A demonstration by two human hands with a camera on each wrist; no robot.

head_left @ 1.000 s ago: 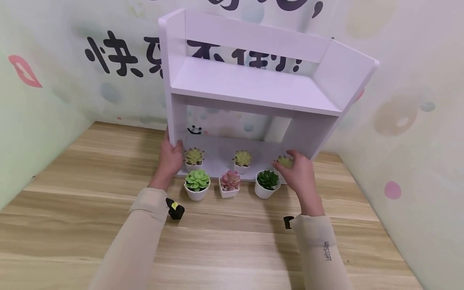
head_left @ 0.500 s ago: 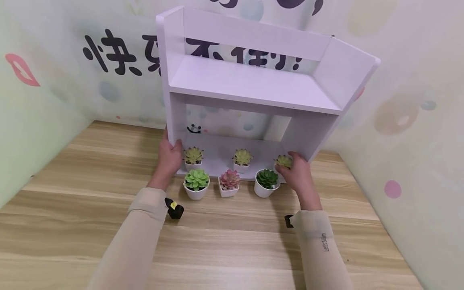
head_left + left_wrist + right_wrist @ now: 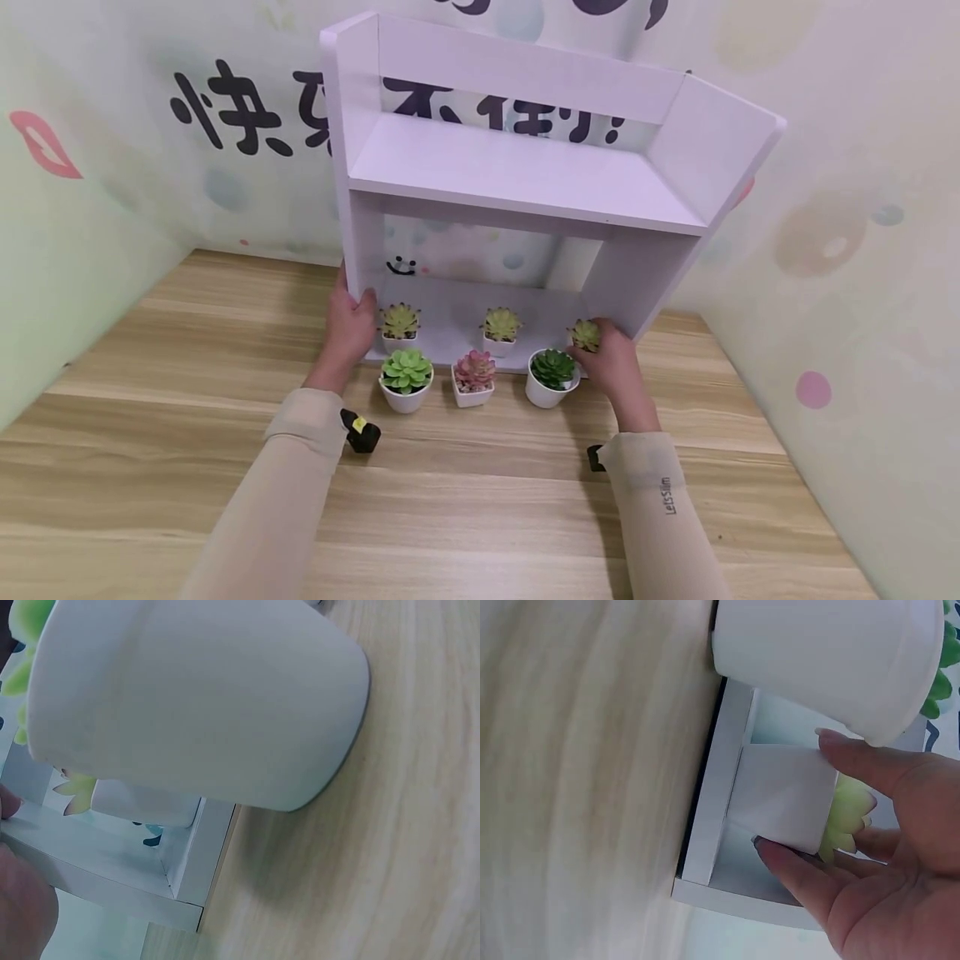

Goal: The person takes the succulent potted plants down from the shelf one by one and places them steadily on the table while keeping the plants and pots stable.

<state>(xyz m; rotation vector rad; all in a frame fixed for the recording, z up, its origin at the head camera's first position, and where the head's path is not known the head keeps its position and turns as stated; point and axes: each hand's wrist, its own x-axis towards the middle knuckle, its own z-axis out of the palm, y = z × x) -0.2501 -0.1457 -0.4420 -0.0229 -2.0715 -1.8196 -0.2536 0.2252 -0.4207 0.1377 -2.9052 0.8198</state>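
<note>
A white two-tier desk shelf (image 3: 525, 171) stands against the wall. At its left side panel my left hand (image 3: 349, 325) grips the edge, its thumb on the front; the left wrist view shows only a little of this hand. Pale yellow-green succulents in square white pots stand on the lower board, one at the left (image 3: 400, 323), one in the middle (image 3: 500, 329) and one at the right (image 3: 583, 335). My right hand (image 3: 617, 362) holds the right-hand one. In the right wrist view, fingers lie on both sides of its white pot (image 3: 784, 796), which sits on the board.
Before the shelf, on the wooden table (image 3: 465, 517), stand a bright green succulent (image 3: 407, 375), a pink succulent (image 3: 474, 379) and a dark green succulent (image 3: 552, 375) in white pots. Patterned walls rise behind and beside. Black wrist devices (image 3: 362, 433) hang at my sleeves.
My right hand has moved slightly left and its fingers have come in around the right-hand yellow-green succulent. My left hand keeps its grip on the shelf panel.
</note>
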